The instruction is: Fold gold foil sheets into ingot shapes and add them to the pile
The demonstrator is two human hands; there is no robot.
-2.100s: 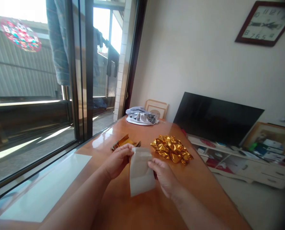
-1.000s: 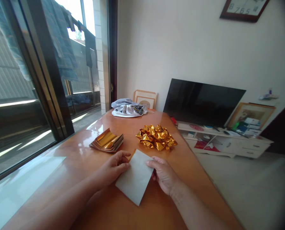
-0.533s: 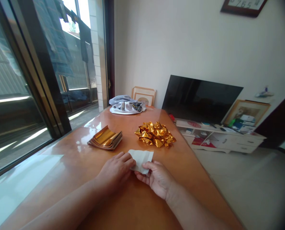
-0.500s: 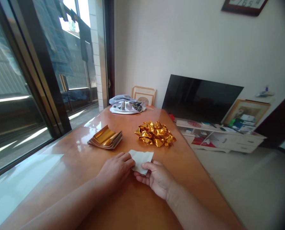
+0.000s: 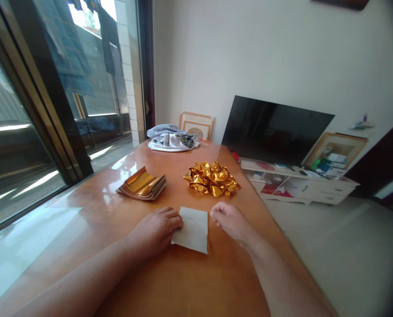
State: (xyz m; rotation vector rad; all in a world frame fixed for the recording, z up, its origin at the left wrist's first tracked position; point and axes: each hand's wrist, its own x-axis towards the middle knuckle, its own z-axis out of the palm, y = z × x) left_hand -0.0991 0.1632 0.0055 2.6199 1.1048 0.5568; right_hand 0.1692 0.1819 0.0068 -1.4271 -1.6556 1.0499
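A sheet of foil paper (image 5: 192,230) lies pale side up on the table, a thin gold strip showing along its right edge. My left hand (image 5: 165,226) has its fingers closed over the sheet's left edge. Just off the sheet's right edge, my right hand (image 5: 227,220) is curled closed, with nothing visible in its fingers. Beyond my left hand sits a stack of gold foil paper (image 5: 141,185), its top sheets curling upward. A pile of folded gold foil pieces (image 5: 212,178) lies beyond my right hand.
The glossy brown table (image 5: 183,286) extends away from me. At its far end is a heap of grey cloth (image 5: 173,138), with framed pictures (image 5: 198,123) behind. A television (image 5: 275,132) stands on a white cabinet (image 5: 315,189) to the right. Glass sliding doors (image 5: 51,114) are on the left.
The sheet, bent up between both hands before, now lies flatter and more spread out. My right hand has let go of it and moved right; my left hand stays at its left edge.
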